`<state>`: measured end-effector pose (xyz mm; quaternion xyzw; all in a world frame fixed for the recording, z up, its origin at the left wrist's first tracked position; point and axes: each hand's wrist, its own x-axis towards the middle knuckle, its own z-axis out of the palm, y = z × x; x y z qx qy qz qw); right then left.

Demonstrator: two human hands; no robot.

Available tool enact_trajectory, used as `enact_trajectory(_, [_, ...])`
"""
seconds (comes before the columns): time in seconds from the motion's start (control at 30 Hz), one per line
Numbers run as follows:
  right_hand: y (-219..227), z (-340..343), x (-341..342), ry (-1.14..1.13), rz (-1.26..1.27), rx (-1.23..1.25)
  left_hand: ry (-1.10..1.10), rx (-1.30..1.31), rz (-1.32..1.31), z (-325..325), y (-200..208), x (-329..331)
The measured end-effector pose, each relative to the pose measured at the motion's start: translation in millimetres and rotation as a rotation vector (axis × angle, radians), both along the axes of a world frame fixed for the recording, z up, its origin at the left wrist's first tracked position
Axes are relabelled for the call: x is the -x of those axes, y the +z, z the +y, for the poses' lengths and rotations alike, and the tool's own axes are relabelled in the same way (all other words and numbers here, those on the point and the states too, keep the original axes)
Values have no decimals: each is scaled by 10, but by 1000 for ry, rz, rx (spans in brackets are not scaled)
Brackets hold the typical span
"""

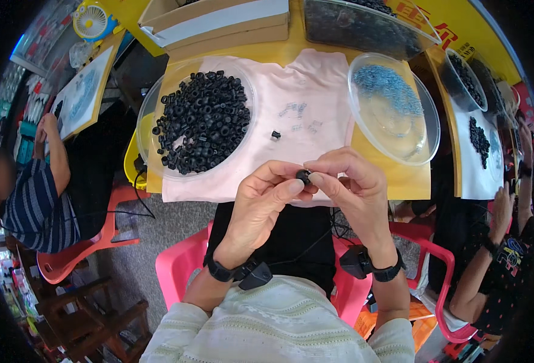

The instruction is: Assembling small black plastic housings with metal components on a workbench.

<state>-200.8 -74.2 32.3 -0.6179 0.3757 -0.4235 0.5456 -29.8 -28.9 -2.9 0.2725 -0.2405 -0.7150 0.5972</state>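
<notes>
In front of my chest, both hands meet over one small round black part point(303, 176), rubber or plastic by its look. My left hand point(266, 196) pinches it between thumb and fingertips. From the other side my right hand point(356, 187) has its thumb and index finger closed on it; whether a smaller piece is also held there is hidden. Beyond my hands, another black piece point(276, 135) lies on a pale pink cloth point(261, 175). Small greyish bits point(292, 110) lie scattered farther up that cloth.
A clear round tray point(253, 121) full of black parts stands left; a clear round lid point(427, 151) with many thin blue pieces lies right. A cardboard box point(231, 36) and a clear bin point(364, 30) line the back. People sit at tables on both sides.
</notes>
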Motion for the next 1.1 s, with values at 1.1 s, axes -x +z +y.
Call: enact_trajectory(1.1, [-275, -704, -531, 97, 528, 325, -29, -75, 72, -159, -349, -225])
